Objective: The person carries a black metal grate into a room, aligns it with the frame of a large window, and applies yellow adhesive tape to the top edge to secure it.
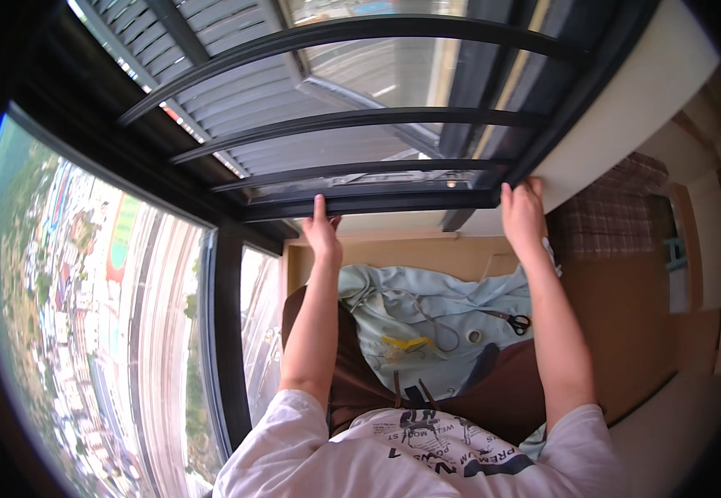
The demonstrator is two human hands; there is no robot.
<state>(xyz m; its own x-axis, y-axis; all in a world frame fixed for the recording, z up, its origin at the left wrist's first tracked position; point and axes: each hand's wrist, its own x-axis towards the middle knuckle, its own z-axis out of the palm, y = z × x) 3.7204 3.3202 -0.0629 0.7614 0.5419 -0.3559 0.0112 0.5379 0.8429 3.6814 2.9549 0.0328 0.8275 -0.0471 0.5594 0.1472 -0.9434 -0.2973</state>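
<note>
A dark window frame [369, 202] with several horizontal bars across it fills the upper middle of the head view. My left hand [322, 236] is at its lower rail, index finger laid along the front face and the other fingers curled under the edge. At the rail's right-hand corner, my right hand [525, 214] grips the frame, thumb in front and fingers around the outer side. Both forearms reach up and away from me. Behind the bars, grey louvred slats [248, 108] and glass show.
On the ledge before me lies a light-blue cloth [385, 311] bearing black-handled scissors [518, 324], a tape roll [474, 337], a yellow piece [408, 343] and a cord. Left, a large window pane [157, 282] overlooks roads far below. A plaid cover [609, 212] lies at right above brown floor [618, 332].
</note>
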